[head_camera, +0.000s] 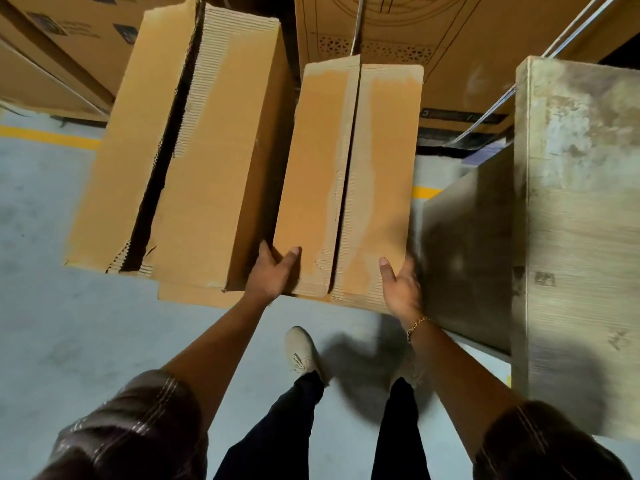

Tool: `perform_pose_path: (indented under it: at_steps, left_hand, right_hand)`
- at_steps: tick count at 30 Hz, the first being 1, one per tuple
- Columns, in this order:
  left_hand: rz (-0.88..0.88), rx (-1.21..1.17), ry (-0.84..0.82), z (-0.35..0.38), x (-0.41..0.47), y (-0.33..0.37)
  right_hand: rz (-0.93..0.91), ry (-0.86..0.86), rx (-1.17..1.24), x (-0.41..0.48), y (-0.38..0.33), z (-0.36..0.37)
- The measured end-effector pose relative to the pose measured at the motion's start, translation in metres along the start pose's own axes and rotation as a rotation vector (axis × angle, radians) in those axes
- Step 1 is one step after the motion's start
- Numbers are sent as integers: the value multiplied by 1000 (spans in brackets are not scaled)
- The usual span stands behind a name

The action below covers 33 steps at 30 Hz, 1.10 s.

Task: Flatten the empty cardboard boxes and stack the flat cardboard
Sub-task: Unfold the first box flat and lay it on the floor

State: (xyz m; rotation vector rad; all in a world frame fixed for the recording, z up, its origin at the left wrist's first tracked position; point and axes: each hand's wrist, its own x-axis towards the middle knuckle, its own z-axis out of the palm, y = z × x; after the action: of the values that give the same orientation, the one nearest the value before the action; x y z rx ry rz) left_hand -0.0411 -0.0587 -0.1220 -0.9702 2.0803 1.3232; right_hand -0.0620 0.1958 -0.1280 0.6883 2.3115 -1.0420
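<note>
Here the left hand (273, 273) and right hand (401, 289) are gripping the near corners of the narrow cardboard box (346, 168), which is likely handling light yet stiff.

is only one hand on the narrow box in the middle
No, the left hand and the right hand both grip the near end of the narrow box, one at each corner with the thumbs on top.

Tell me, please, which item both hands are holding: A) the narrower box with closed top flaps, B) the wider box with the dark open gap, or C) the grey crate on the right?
A: the left hand and right hand each hold a near corner of the narrower box, thumbs on top.
</note>
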Motion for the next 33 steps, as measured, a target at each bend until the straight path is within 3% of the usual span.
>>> perform_pose_path:
  at_steps: [8,15,21,33]
  left_hand:
    - [50,-166,87,10,17,10]
    - [95,14,63,18,14,13]
    - [183,-36,50,5,-15,28]
    - [221,119,131,-21,-112,53]
  right_hand:
    - [210,-82,461,28,5,-8]
    - [204,-22,382,38,9,-11]
    - [-20,-105,419,24,5,-30]
    - [70,-42,262,-79,-28,-89]
